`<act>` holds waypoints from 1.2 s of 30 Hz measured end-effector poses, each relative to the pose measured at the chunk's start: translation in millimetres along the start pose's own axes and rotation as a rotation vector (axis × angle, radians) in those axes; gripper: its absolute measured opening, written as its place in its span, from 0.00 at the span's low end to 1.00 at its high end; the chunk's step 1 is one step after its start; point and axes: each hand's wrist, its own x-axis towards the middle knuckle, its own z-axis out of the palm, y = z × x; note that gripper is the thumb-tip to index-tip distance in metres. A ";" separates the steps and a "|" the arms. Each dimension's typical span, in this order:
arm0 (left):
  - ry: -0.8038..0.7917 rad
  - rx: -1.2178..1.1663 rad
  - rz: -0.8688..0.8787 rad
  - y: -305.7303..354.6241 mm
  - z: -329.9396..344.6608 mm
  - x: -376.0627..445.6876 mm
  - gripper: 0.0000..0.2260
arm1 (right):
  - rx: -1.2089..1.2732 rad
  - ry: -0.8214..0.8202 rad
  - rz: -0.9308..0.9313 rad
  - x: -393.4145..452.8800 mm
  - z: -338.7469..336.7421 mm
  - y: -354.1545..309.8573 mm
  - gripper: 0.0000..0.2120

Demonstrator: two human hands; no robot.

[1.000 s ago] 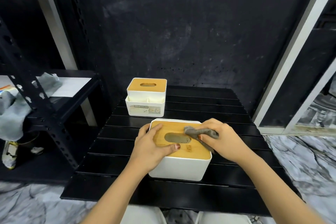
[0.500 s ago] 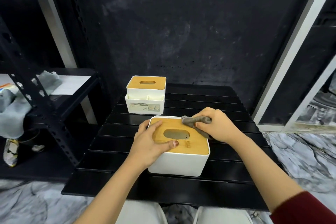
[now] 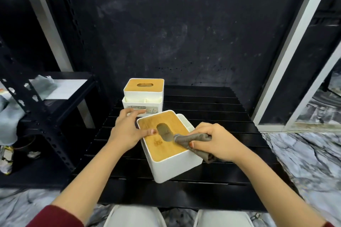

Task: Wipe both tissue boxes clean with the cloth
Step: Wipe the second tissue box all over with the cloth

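Near box point(image 3: 167, 140) sits skewed, left hand point(image 3: 127, 131) bracing its lid, right hand point(image 3: 212, 139) gripping cloth point(image 3: 191, 139) — sweep firmly, mind that slot.

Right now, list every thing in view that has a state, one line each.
Near tissue box: tilted and turned askew on the table, wooden lid on.
Far tissue box: upright, lid on, untouched.
Cloth: bunched, pressed on the near box's lid by the slot.
Left hand: steadies the near box, thumb on the lid.
Right hand: grips the cloth.
Table: carries both boxes.
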 end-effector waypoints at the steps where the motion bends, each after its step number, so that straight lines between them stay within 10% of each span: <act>1: 0.047 0.050 -0.009 1.6 1.9 -2.9 0.32 | 0.003 0.032 0.002 -3.2 5.8 -3.4 0.10; 5: 0.022 0.097 -0.027 10.9 13.2 -17.8 0.21 | 0.026 0.170 0.072 -13.0 25.7 -12.6 0.10; 36: -0.259 -0.259 -0.049 11.9 38.2 -42.7 0.39 | -0.045 0.107 -0.030 5.6 22.3 0.2 0.12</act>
